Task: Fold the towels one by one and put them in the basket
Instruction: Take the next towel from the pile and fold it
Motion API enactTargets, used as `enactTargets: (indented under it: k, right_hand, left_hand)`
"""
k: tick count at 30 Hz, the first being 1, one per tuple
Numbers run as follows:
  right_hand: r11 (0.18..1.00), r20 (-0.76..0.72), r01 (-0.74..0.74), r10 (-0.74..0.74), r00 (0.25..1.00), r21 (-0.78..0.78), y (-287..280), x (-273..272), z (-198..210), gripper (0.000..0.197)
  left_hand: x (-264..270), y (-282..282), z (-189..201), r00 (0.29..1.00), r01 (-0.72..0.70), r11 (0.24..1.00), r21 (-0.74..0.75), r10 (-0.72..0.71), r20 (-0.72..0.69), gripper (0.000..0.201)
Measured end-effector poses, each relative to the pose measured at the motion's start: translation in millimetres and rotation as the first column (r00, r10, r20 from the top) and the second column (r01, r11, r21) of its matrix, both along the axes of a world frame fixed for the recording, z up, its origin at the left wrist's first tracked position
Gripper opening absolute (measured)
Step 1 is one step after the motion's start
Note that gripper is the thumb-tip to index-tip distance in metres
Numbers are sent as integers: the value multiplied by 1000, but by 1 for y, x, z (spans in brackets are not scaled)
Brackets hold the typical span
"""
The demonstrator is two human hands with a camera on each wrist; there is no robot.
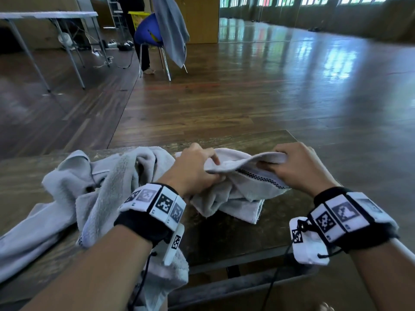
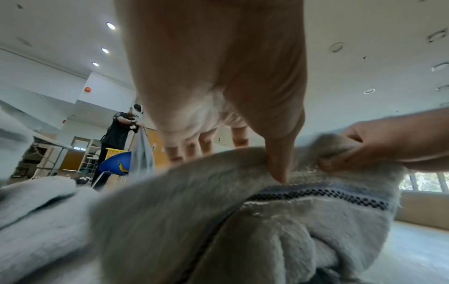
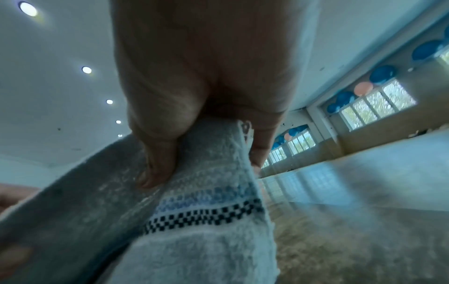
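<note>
A light grey towel (image 1: 233, 198) with a black checkered stripe lies bunched on the dark wooden table (image 1: 224, 234). My left hand (image 1: 195, 169) pinches its upper edge at the left. My right hand (image 1: 298, 167) grips the same edge at the right, thumb on top of the towel (image 3: 201, 192). The edge is lifted between both hands. The left wrist view shows the left thumb pressed on the towel (image 2: 218, 221) near the stripe. A pile of other grey towels (image 1: 85, 189) lies crumpled at the left and hangs over the table's near edge. No basket for me is in sight.
Beyond the table stretches shiny wooden floor (image 1: 269, 90). Far off, a person (image 2: 116, 130) holds up a grey towel (image 1: 173, 30) by a blue chair (image 1: 148, 32) with a yellow basket (image 1: 137, 19). A folding table (image 1: 45, 16) stands at the far left.
</note>
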State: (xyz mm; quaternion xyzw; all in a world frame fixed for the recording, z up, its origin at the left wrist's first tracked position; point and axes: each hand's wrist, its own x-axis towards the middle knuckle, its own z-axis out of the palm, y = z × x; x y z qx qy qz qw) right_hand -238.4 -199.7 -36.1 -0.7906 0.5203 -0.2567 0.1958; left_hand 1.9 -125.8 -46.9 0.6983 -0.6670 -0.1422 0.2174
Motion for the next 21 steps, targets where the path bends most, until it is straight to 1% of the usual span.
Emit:
enactTargets:
  k: [2,5,7,8,11,12,13,15,17,19,21]
  right_hand:
    - [997,50,-71,70,996,20,4,9,0,37]
    - [984,85,-170,164,983,57,9,19,0,38]
    - [970,101,-226,217,971,90,13,21,2,41]
    - [965,98,-246,237,967,93,14,20,3,39]
    - [959,71,-282,279,958,41,7,8,9,12]
    - [964,66,-267,267,961,-2,3,0,11,13]
    - [972,78,-230,233,969,-51,-2,-9,13,13]
    - [982,159,-124,146,976,-140,-9,-26,16,8]
    - [982,210,-60,98,973,-181,-14,-39,15,7]
    - [982,171,-57,88,981,-181,-17,-46,10,14]
    - [982,80,-61,76,994,-181,-18,-50,5,17]
  left_hand:
    - [-7,1,0,997,69,995,-74,-70,-11,29]
    - [-20,3,0,976,192,966,-172,-206,-65,19]
    - [-27,2,0,966,232,950,-207,-249,-61,15]
    - [-28,2,-1,969,223,951,-216,-240,-58,17]
    - [-22,-3,-2,992,101,971,-218,-115,-51,16]
    - [-19,-5,-3,997,64,974,-216,-73,-38,16]
    - [-16,-5,-4,999,34,977,-213,-39,-16,21]
    - [-13,-6,-4,1000,-12,978,-210,15,13,35]
    - [-8,-6,-3,997,-70,971,-230,71,-5,38]
    - [-2,-6,0,992,-128,955,-267,125,-29,29]
    - [4,-4,3,980,-197,930,-311,192,-48,18]
